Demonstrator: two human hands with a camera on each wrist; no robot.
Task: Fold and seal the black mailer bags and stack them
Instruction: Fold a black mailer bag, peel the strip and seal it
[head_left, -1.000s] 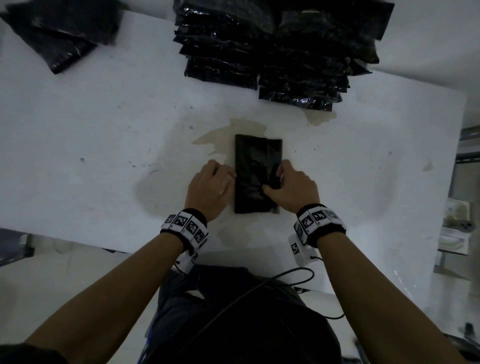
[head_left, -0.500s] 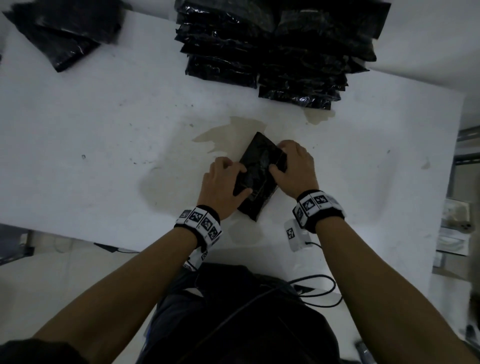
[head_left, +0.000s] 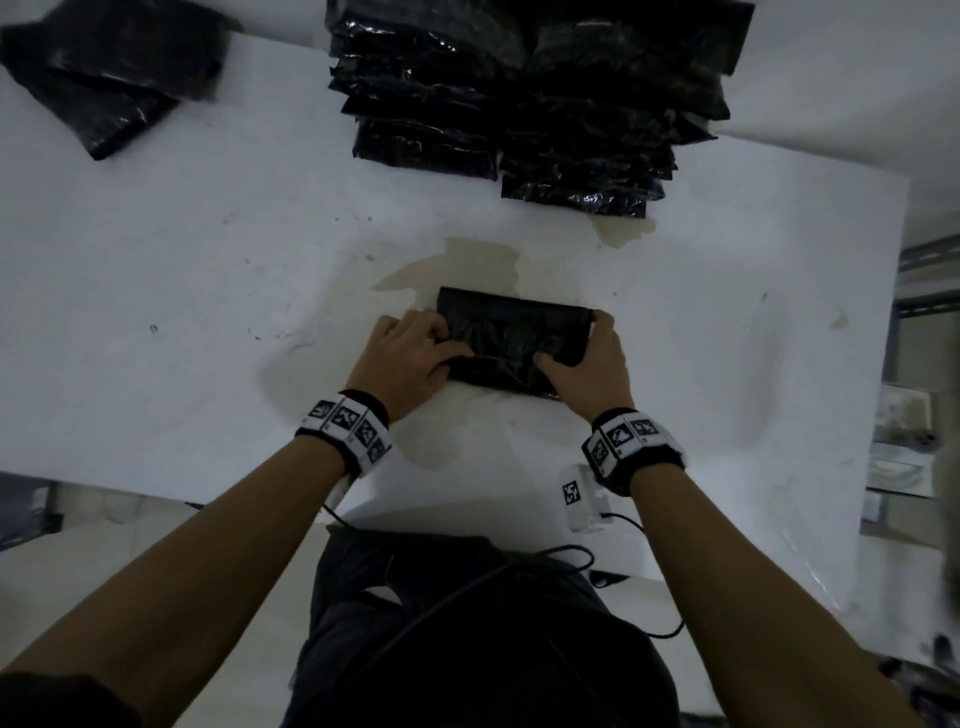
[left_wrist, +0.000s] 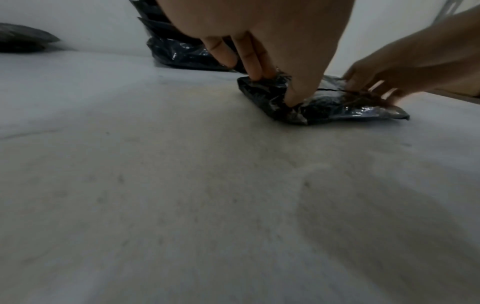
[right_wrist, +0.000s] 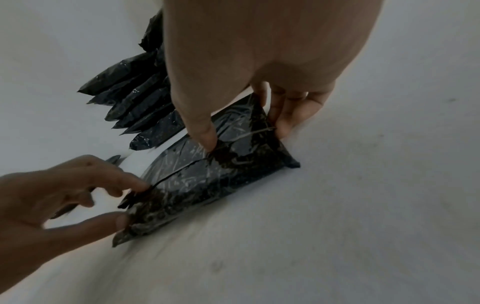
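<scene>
both forearms are bare, and each wrist wears a black band (head_left: 347, 432) faced with white tiles printed with black square-patterned markers, the right wrist's band (head_left: 631, 444) the same. a small white box (head_left: 581, 498) with one such marker hangs below the right wrist, and a thin black cable (head_left: 524, 564) runs from it across the lap. the person wears dark clothing (head_left: 483, 639) over torso and legs, and a dark sleeve edge (head_left: 57, 696) shows at the left upper arm.

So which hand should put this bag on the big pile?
Probably the right hand: it holds the bag's right end, and the big pile sits nearer its side than the left hand.
</scene>
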